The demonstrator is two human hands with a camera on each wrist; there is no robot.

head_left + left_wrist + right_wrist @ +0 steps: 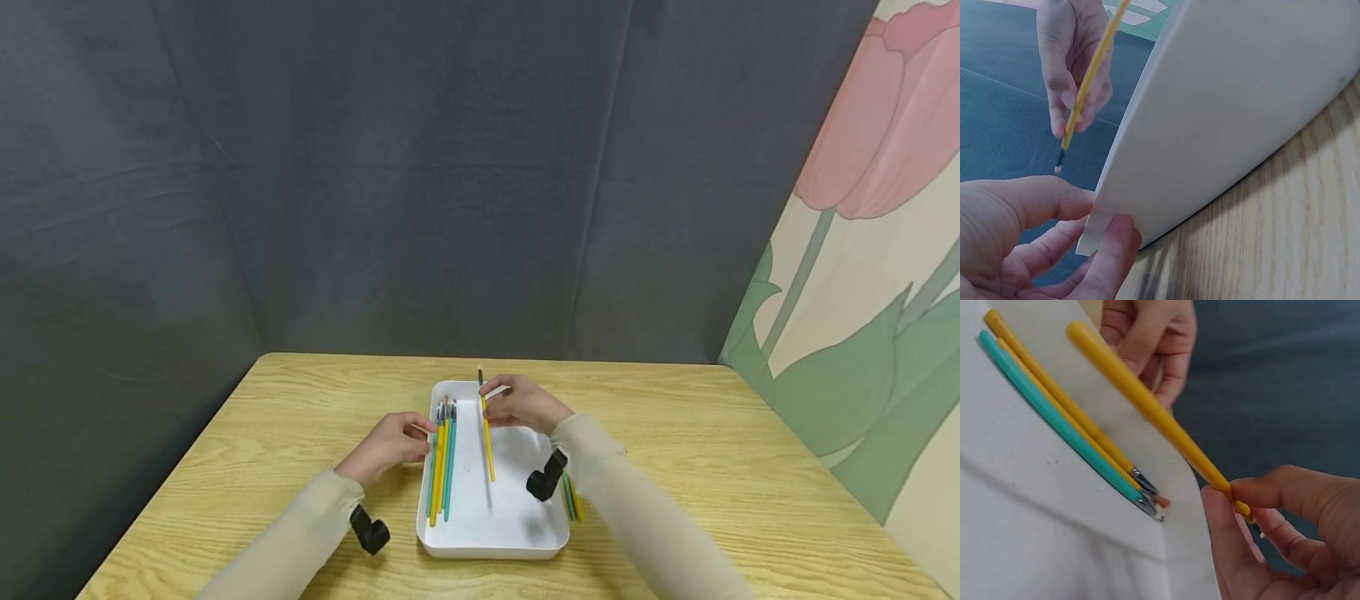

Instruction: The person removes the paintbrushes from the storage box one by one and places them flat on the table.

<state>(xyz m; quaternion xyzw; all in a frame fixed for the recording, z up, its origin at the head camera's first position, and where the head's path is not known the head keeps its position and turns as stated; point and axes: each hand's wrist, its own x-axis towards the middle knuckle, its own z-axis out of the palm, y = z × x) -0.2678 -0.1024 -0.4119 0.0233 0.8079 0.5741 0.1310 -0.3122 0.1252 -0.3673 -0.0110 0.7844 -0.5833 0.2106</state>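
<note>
My right hand (525, 403) pinches a yellow paintbrush (489, 450) between thumb and fingers, above the white tray (498, 529). The brush's bristle end points away from me and its handle end toward me. At the tray's left rim, my left hand (393, 446) holds the edge, with fingers on the outer wall (1179, 125) in the left wrist view. Several yellow and teal paintbrushes (440, 475) lie side by side along the tray's left side, bristles toward the far end. The right wrist view shows a teal brush (1054, 419) beside yellow ones.
More yellow and teal handles (573, 500) lie on the wooden table (675, 483) just right of the tray, partly hidden by my right forearm. A dark curtain (450, 183) hangs behind the table. A wall with painted tulips (862, 275) stands at right.
</note>
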